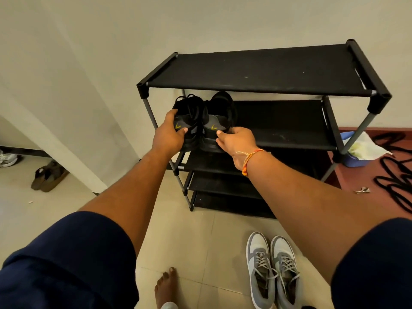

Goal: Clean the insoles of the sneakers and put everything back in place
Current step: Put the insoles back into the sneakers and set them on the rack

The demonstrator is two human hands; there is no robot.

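Two black sneakers with grey heel patches and yellow marks stand side by side, heels toward me, at the left end of the second shelf of a black shoe rack (289, 141). My left hand (169, 134) grips the heel of the left black sneaker (189, 117). My right hand (236, 142) holds the heel of the right black sneaker (219, 117), fingertips on its back and sole edge. A pair of grey and white sneakers (273, 270) stands on the tiled floor below my right arm, toes toward me.
The rack's top shelf (256, 70) is bare. A blue tub with a white cloth (359, 150) and black laces (396, 172) lie on the red floor to the right. Brown sandals (48, 176) lie at the far left. My bare foot (166, 286) is below.
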